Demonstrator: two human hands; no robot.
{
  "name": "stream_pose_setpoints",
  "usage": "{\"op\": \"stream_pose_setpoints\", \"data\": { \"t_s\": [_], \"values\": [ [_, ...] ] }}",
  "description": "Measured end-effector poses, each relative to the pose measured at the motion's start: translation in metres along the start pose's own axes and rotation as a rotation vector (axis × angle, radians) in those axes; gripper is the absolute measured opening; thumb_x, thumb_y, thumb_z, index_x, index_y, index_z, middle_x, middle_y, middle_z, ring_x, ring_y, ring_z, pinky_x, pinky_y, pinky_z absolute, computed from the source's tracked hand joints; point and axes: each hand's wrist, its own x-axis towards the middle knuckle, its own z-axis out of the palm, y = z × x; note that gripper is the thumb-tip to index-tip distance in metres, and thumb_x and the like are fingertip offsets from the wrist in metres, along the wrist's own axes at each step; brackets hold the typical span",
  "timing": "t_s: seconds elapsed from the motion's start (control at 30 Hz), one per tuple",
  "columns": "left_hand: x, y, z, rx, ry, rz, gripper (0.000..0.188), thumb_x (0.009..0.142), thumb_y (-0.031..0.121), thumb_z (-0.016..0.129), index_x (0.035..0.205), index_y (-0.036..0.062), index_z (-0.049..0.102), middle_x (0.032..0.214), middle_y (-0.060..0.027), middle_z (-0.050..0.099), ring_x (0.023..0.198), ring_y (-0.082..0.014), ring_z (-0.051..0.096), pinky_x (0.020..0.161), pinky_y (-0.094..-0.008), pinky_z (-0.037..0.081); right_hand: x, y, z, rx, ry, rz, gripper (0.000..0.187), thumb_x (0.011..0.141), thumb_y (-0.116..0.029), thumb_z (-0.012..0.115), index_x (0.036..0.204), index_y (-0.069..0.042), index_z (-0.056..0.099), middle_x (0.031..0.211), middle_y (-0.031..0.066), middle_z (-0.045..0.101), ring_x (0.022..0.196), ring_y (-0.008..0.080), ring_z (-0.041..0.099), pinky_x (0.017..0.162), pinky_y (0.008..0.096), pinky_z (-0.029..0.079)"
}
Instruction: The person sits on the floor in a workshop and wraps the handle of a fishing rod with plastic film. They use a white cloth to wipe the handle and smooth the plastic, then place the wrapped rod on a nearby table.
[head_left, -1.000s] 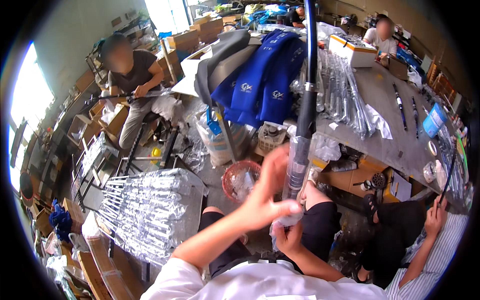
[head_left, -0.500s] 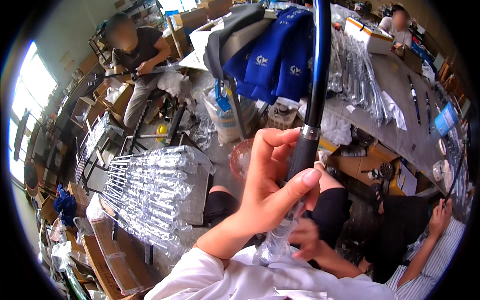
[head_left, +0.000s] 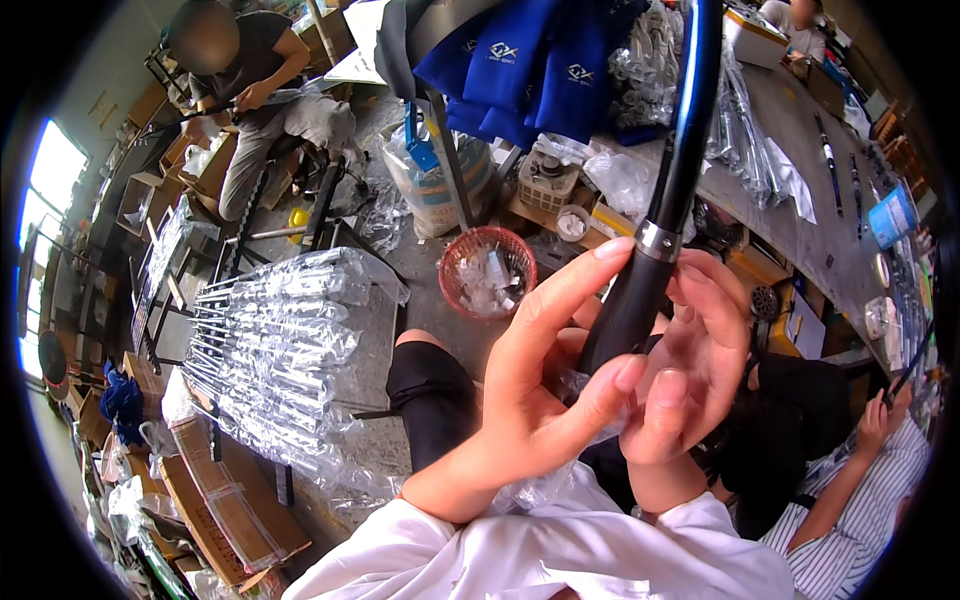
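A fishing rod with a black grip [head_left: 628,312], a silver collar and a glossy dark blue shaft stands tilted in front of me. My left hand [head_left: 535,385] is closed around the lower grip, its index finger stretched up to the collar. Beside the grip's right side is my right hand [head_left: 700,365], cupped with fingers apart. Its fingertips are near the collar; whether they touch it I cannot tell. Crumpled clear plastic [head_left: 545,488] lies below the hands, by my white shirt. The rod's bottom end is hidden behind my left hand.
Several plastic-wrapped rods [head_left: 290,350] lie on a rack at left. A red basket [head_left: 487,272] holds plastic scraps. Blue cloth bags [head_left: 540,70] hang ahead. A grey table [head_left: 800,200] bears more wrapped rods. Beside me at right sits a person in a striped shirt [head_left: 860,500]; others work farther off.
My right hand has risen from low near the plastic to beside the grip. The rod has shifted right in view and leans slightly more. My left hand still holds it.
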Motion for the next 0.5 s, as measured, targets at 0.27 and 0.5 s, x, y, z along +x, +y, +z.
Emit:
{"op": "stream_pose_setpoints", "data": {
  "t_s": [0.27,0.5],
  "values": [
    [0.002,-0.006,0.01,0.06,0.112,0.045,0.071,0.075,0.015,0.071,0.129,-0.0008,0.028,0.103,-0.0152,0.054,0.072,-0.012,0.053,0.058,-0.0216,0.043,0.009,-0.004,0.007,-0.013,0.063,-0.117,0.046,0.079,-0.03,0.055,0.106,0.008,0.053,0.107,0.0207,0.049,0.094,0.0277,0.055,0.08,0.0353,0.047],
    [-0.003,-0.003,0.007,0.101,0.104,0.076,0.064,0.074,-0.004,0.068,0.129,-0.0028,0.036,0.124,-0.0119,0.044,0.083,-0.0093,0.05,0.07,-0.021,0.046,0.016,-0.009,0.003,-0.236,-0.05,-0.242,0.045,0.077,-0.027,0.058,0.107,0.007,0.053,0.104,0.0192,0.051,0.088,0.027,0.056,0.077,0.0345,0.047]
  ]
}}
